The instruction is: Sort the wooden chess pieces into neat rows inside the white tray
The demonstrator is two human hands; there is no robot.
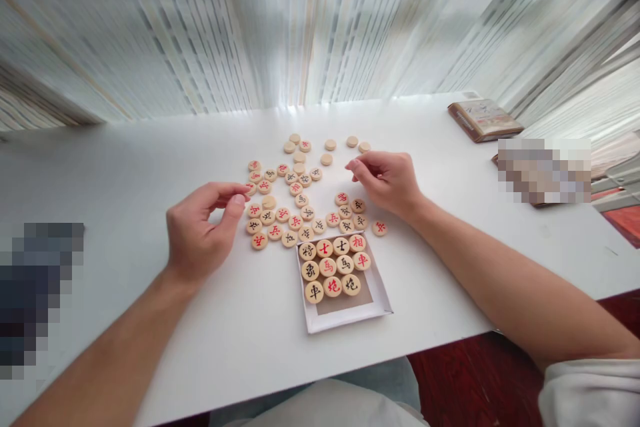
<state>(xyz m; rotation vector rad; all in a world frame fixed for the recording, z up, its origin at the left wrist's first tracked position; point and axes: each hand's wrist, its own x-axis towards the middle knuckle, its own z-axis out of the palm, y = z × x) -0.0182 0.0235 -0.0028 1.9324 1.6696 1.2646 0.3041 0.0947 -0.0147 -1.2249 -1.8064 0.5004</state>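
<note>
Round wooden pieces with red or black characters lie loose on the white table, several of them blank side up. A shallow white box near the front holds several pieces in rows, characters up, with bare bottom at its front and right. My left hand is at the left edge of the loose pieces, thumb and forefinger close together beside a red piece; whether it grips one is unclear. My right hand hovers right of the pieces, fingers curled, near a blank piece; nothing shows in it.
A brown-edged box or book lies at the back right, with a blurred-out item beside it. Another blurred dark object is at the left. A striped curtain hangs behind the table.
</note>
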